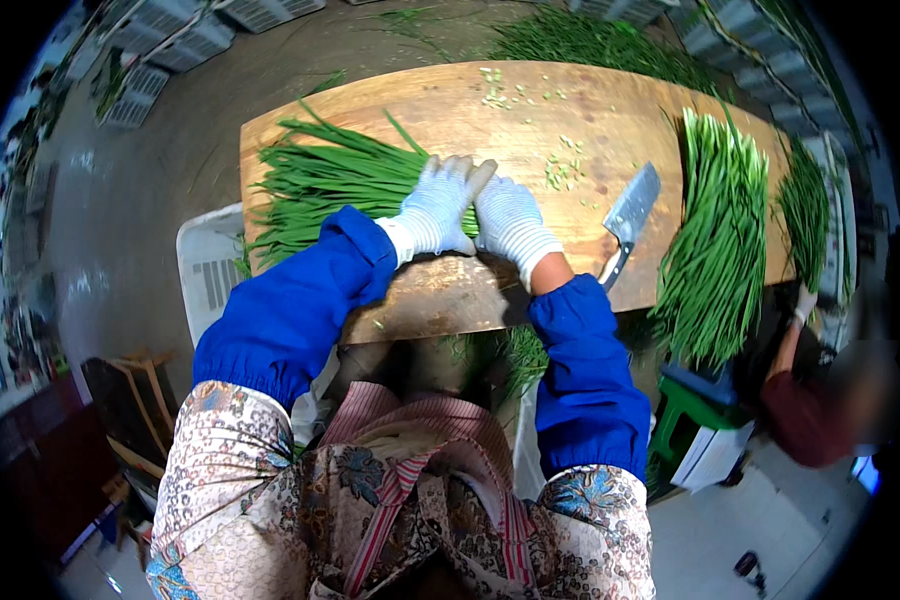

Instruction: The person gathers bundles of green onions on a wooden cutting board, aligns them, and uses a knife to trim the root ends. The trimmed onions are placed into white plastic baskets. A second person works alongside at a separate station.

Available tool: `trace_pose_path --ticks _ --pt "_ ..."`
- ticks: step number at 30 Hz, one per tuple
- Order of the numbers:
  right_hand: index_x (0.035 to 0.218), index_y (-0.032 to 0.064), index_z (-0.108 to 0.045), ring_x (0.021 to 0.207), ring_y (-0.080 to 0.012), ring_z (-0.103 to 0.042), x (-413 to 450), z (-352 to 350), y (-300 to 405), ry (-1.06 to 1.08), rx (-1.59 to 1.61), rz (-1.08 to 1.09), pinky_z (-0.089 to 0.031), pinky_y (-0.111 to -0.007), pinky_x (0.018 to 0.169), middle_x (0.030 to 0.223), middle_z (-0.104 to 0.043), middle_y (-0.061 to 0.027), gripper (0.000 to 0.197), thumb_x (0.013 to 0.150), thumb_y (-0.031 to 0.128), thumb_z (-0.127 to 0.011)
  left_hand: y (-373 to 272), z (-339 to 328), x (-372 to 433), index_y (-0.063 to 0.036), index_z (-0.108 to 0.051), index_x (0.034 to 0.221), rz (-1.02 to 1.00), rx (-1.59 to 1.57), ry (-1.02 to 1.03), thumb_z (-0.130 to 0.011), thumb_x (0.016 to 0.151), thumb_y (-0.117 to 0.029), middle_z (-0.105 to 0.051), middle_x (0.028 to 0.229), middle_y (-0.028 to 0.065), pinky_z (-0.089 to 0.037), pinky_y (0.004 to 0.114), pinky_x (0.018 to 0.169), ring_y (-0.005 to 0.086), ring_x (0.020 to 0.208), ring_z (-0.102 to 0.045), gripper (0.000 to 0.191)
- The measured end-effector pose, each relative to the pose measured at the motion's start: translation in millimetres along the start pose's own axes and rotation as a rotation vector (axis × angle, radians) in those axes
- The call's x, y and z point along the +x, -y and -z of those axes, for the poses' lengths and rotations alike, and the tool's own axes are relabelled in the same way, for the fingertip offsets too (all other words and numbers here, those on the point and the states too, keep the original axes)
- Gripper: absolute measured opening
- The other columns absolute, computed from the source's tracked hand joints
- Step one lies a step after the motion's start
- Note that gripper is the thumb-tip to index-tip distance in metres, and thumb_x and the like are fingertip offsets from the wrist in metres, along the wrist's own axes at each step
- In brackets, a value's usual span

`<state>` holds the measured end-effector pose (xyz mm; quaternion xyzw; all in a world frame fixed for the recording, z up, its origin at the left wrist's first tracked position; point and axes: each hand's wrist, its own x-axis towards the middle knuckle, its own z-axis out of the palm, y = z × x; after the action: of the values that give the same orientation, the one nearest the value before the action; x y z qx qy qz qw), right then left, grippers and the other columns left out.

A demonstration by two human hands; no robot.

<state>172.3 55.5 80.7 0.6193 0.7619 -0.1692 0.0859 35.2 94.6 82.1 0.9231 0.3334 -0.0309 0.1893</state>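
Note:
A thick bundle of green garlic chives (pixel 337 176) lies across the left half of the wooden table, leaf tips to the left. My left hand (pixel 439 206), in a striped knit glove, rests over the bundle's right end with fingers curved around it. Against that same end presses my right hand (pixel 514 217), gloved alike, its fingers touching the left hand; the cut ends are mostly hidden. A cleaver (pixel 631 204) with a black handle lies to the right of my hands, touched by neither. Small pale stem trimmings (pixel 565 171) are scattered beyond them.
Another chive bundle (pixel 716 240) hangs over the near edge of the wooden table (pixel 450 300) at right. A white crate (pixel 210 262) stands by its left side. More chives (pixel 600 45) lie past the far edge. At far right, a co-worker (pixel 810 412) reaches toward chives.

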Motion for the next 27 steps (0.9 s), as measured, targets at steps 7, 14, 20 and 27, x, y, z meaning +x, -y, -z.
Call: trace_pose_path --ticks 7,14,20,27 --pt "0.103 0.003 -0.06 0.092 -0.0368 -0.06 -112 -17 -74 -0.585 0.503 -0.67 -0.049 -0.046 0.079 0.097 -0.059 -0.0233 0.045 0.073 0.034 -0.072 0 -5 5 -0.0032 -0.043 0.126 0.024 0.026 0.075 -0.079 0.061 -0.031 -0.057 0.107 0.0209 -0.034 0.049 0.1 0.0355 0.108 -0.054 0.079" --pt "0.096 0.0042 -0.059 0.088 -0.0401 -0.062 -143 -64 -97 -0.427 0.359 -1.186 -0.05 -0.049 0.076 0.093 -0.062 -0.0228 0.04 0.076 0.037 -0.069 -13 -1 15 -0.0035 -0.049 0.111 0.087 0.011 0.045 -0.079 0.06 -0.035 -0.06 0.094 0.0214 -0.046 0.046 0.082 0.0371 0.095 -0.058 0.067" --pt "0.095 0.0028 -0.061 0.092 -0.0387 -0.064 -135 -40 -117 -0.352 0.688 -1.223 -0.05 -0.047 0.08 0.091 -0.066 -0.0212 0.039 0.072 0.034 -0.069 -27 2 7 -0.0019 -0.047 0.116 0.247 0.146 0.094 -0.084 0.058 -0.041 -0.062 0.097 0.0197 -0.048 0.044 0.083 0.0353 0.095 -0.061 0.079" --pt "0.103 0.0012 -0.051 0.048 -0.0127 -0.054 -173 -63 -112 -0.662 1.816 -0.72 -0.041 -0.027 0.04 0.064 -0.055 -0.0056 0.025 0.079 0.006 -0.059 -32 3 15 0.0001 -0.049 0.114 0.295 0.156 0.153 -0.082 0.059 -0.041 -0.062 0.099 0.021 -0.049 0.043 0.084 0.0364 0.096 -0.061 0.077"
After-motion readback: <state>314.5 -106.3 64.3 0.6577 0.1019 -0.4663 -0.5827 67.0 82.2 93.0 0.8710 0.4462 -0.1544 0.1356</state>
